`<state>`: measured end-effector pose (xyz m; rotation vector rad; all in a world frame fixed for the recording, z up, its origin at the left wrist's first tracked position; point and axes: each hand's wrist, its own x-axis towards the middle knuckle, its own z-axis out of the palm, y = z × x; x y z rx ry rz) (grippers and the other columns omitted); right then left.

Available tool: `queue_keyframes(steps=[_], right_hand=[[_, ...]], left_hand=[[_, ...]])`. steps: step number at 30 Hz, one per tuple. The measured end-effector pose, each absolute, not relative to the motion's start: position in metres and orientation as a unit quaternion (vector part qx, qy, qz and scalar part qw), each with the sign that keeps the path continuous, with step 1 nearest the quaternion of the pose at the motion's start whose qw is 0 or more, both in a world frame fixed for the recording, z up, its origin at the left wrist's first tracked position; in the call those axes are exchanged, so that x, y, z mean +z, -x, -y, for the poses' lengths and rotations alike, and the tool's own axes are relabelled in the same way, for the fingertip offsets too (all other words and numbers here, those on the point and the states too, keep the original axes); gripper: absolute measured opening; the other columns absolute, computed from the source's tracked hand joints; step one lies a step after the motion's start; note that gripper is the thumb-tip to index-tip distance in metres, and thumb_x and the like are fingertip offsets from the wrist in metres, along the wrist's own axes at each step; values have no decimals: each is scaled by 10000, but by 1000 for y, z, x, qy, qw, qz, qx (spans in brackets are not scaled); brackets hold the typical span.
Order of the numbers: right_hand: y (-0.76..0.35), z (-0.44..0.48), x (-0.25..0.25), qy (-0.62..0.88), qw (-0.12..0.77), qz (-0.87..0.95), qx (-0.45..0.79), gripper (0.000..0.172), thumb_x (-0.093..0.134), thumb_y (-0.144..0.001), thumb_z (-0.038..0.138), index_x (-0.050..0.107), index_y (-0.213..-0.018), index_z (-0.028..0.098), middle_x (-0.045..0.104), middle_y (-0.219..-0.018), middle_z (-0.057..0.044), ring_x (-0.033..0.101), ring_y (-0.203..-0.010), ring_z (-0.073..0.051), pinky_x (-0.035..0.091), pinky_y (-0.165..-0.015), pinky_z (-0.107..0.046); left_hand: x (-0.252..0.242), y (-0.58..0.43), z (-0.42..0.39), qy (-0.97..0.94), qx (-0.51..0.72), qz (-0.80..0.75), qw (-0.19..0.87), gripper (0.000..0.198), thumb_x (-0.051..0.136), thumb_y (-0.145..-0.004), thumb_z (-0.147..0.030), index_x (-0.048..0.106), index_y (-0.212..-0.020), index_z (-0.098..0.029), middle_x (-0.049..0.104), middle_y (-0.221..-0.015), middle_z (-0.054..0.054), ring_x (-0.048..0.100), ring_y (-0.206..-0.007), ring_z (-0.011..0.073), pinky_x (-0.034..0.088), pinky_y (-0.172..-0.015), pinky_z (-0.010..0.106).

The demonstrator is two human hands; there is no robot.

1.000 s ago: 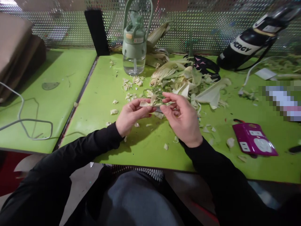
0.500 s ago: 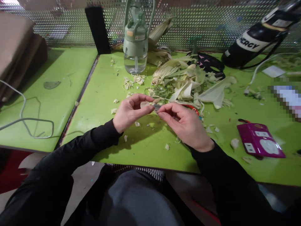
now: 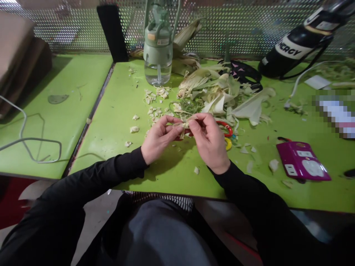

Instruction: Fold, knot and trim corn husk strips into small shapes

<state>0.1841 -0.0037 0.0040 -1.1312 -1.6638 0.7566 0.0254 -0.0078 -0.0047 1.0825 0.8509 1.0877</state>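
Note:
Between my two hands, above the green table point(image 3: 108, 173), is a small pale piece of corn husk point(image 3: 183, 126), folded or tied into a little loop. My left hand point(image 3: 156, 142) pinches its left end between thumb and fingers. From the other side my right hand point(image 3: 212, 147) pinches it, fingers curled close to the left fingertips. Partly hidden behind my right hand are a red loop handle point(image 3: 229, 129) and a yellow ring point(image 3: 228, 143), apparently of scissors. Just beyond lies a heap of dried corn husks point(image 3: 219, 90).
Husk scraps point(image 3: 134, 129) are scattered around. At the back stand a green water bottle point(image 3: 158, 55) and a black upright block point(image 3: 112, 33). A black bottle point(image 3: 294, 48) leans right. A purple pouch point(image 3: 303, 161) and a cable point(image 3: 299, 83) lie right; cardboard point(image 3: 16, 59) is left.
My right hand has shifted left and turned, bringing its fingers up against the husk beside my left hand. The red handle and yellow ring show more. The view has shifted slightly.

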Motion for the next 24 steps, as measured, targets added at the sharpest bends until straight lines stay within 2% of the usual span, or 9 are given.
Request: queue_keyframes(steps=[4, 8, 11, 13, 16, 19, 21, 24], right_hand=[[-183, 3, 6, 466, 462, 710, 256, 101, 524, -985, 302, 518, -923, 223, 554, -784, 24, 506, -608, -95, 424, -570, -250], [-183, 3, 6, 490, 418, 731, 228, 113, 476, -1000, 303, 483, -909, 236, 458, -686, 50, 425, -557, -95, 364, -549, -257], [-182, 3, 2, 502, 398, 727, 246, 160, 440, -1015, 353, 467, -905, 240, 435, -681, 48, 423, -562, -100, 359, -546, -260], [-181, 4, 0, 506, 401, 721, 252, 179, 429, -1019, 376, 467, -907, 241, 442, -690, 43, 432, -573, -103, 370, -557, -263], [-180, 4, -1, 504, 429, 709, 246, 176, 450, -1015, 374, 484, -904, 240, 447, -694, 40, 429, -580, -105, 377, -566, -268], [-182, 5, 1, 493, 460, 697, 243, 177, 496, -998, 388, 510, -899, 242, 434, -680, 41, 403, -559, -104, 365, -534, -268], [-184, 5, 4, 489, 470, 694, 243, 181, 514, -989, 400, 525, -895, 246, 439, -680, 38, 403, -551, -104, 367, -514, -265], [-186, 6, 9, 486, 477, 693, 238, 181, 520, -987, 395, 537, -881, 248, 467, -701, 29, 428, -552, -103, 387, -507, -259]], left_hand=[[-9, -29, 9, -529, 451, -398, 598, 200, 649, -895, -290, 497, -857, -166, 659, -743, -9, 600, -627, 72, 512, -625, 206], [-10, -28, 9, -622, 440, -436, 479, 211, 635, -878, -283, 488, -774, -172, 618, -680, -23, 558, -588, 71, 447, -573, 199], [-9, -28, 10, -677, 426, -456, 389, 201, 643, -855, -247, 494, -742, -173, 567, -628, -47, 484, -534, 59, 379, -535, 202], [-9, -29, 12, -690, 420, -460, 368, 202, 646, -850, -237, 494, -735, -173, 541, -602, -60, 445, -510, 54, 344, -520, 205], [-8, -29, 13, -678, 412, -445, 415, 235, 643, -864, -272, 474, -731, -179, 520, -583, -64, 432, -508, 56, 342, -520, 204], [-1, -26, 11, -637, 393, -393, 534, 249, 610, -896, -311, 459, -746, -183, 529, -568, -56, 453, -504, 59, 355, -509, 197], [7, -23, 9, -606, 379, -361, 599, 227, 587, -910, -276, 455, -751, -184, 520, -548, -62, 445, -488, 52, 349, -495, 187], [16, -17, 7, -572, 376, -343, 643, 215, 563, -913, -191, 451, -730, -179, 494, -524, -72, 434, -475, 38, 346, -494, 173]])
